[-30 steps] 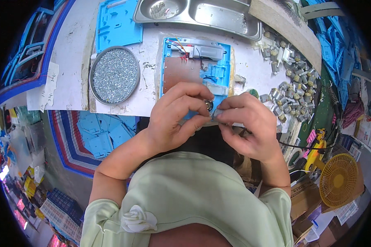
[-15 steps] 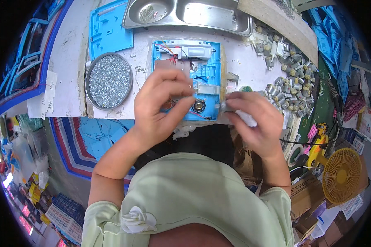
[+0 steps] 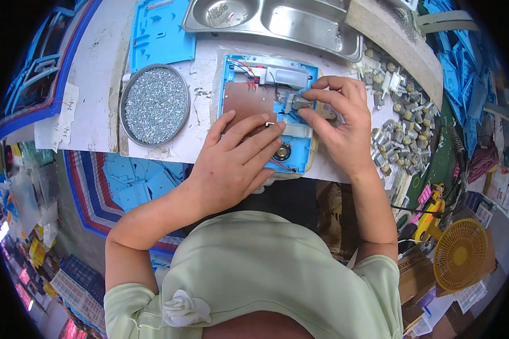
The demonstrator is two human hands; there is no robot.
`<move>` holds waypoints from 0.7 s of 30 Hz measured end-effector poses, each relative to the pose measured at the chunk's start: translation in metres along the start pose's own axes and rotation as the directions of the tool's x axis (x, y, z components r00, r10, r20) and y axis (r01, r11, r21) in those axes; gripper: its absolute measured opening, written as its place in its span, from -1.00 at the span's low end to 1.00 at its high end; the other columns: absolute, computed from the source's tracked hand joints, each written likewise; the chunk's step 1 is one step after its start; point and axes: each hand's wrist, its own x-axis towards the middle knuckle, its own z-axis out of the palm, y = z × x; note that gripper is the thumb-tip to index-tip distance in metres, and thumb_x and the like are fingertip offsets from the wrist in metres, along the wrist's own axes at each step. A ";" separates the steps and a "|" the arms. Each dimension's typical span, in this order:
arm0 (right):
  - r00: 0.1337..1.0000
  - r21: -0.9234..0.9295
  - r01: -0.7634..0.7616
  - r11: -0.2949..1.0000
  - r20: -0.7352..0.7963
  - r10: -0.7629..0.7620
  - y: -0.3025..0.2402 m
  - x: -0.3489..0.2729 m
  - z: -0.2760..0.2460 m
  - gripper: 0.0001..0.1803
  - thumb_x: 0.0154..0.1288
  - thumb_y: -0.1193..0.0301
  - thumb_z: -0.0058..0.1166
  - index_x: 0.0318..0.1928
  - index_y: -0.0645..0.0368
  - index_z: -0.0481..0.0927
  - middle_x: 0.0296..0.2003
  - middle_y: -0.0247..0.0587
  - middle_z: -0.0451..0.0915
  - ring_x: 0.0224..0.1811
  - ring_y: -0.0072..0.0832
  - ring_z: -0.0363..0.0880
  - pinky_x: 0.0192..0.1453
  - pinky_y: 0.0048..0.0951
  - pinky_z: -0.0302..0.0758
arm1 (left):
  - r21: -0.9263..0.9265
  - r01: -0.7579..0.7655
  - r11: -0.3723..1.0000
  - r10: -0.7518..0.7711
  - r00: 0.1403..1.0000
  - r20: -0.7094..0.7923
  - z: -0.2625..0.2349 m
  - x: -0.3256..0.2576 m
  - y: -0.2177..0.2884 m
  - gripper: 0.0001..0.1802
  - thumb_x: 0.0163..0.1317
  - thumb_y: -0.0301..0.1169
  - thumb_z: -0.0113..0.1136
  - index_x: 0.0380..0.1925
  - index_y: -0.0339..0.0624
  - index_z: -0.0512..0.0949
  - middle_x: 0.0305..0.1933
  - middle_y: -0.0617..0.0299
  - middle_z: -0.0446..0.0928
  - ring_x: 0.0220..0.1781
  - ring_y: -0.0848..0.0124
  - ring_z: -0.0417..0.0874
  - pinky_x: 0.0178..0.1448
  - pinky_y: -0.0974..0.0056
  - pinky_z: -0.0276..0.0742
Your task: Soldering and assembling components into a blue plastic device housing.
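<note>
A person in a pale green shirt bent over a white workbench (image 3: 90, 85), both hands on a blue plastic tray (image 3: 300, 158) that lay flat near the bench's front edge. The tray held a brown circuit board (image 3: 246, 101), a grey block (image 3: 285, 75) along its top with red wires (image 3: 246, 70) running from it, and a small round speaker (image 3: 281, 151) near its lower edge. The left hand (image 3: 232, 164) rested palm down across the lower part of the tray, its fingers stretched out flat and gripping nothing, the fingertips (image 3: 274, 125) pressed against the tray beside the board. The right hand (image 3: 339, 121) curled over the tray's right side, thumb and forefinger pinched on a small grey metal part (image 3: 296, 101) seated in the tray. To the left of the tray stood a round metal dish of screws (image 3: 155, 104), touching neither hand. A second blue tray (image 3: 161, 31) lay behind the dish, and a steel two-compartment tray (image 3: 277, 22) sat at the back of the bench. A heap of small motors (image 3: 398, 130) covered the bench to the right of the right hand, with a wooden plank (image 3: 396, 39) behind it. A yellow fan (image 3: 461, 254) stood lower down at the right.
</note>
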 end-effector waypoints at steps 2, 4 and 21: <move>0.999 -0.013 -0.032 0.999 0.028 0.032 -0.002 0.001 0.000 -0.75 0.03 0.43 0.46 -0.21 0.09 0.79 -0.11 -0.27 0.65 0.05 -0.20 0.45 0.17 -0.22 0.42 | -0.079 -0.051 0.996 0.050 0.999 -0.013 -0.006 -0.002 -0.006 -0.53 0.13 -0.39 0.41 0.09 -0.15 0.62 0.26 0.18 0.57 0.30 0.14 0.53 0.45 -0.13 0.28; 0.996 -0.062 -0.034 0.998 0.076 0.039 -0.005 0.005 -0.007 -0.76 0.04 0.42 0.45 -0.21 0.10 0.80 -0.11 -0.26 0.64 0.06 -0.18 0.43 0.17 -0.22 0.42 | -0.246 0.017 0.969 -0.057 0.986 -0.155 -0.009 -0.003 -0.017 -0.61 0.14 -0.45 0.38 0.02 -0.19 0.65 0.15 0.13 0.61 0.19 0.14 0.60 0.32 0.00 0.43; 0.961 -0.144 0.271 0.952 0.090 -0.260 -0.029 0.031 0.012 -0.73 0.06 0.39 0.41 -0.16 0.07 0.77 -0.33 -0.33 0.60 -0.20 -0.24 0.50 -0.06 -0.24 0.43 | -0.013 -0.117 0.993 0.096 0.871 -0.482 -0.002 0.035 -0.055 -0.74 -0.01 -0.53 0.45 -0.24 -0.17 0.70 -0.20 0.22 0.67 -0.22 0.24 0.66 -0.10 0.20 0.50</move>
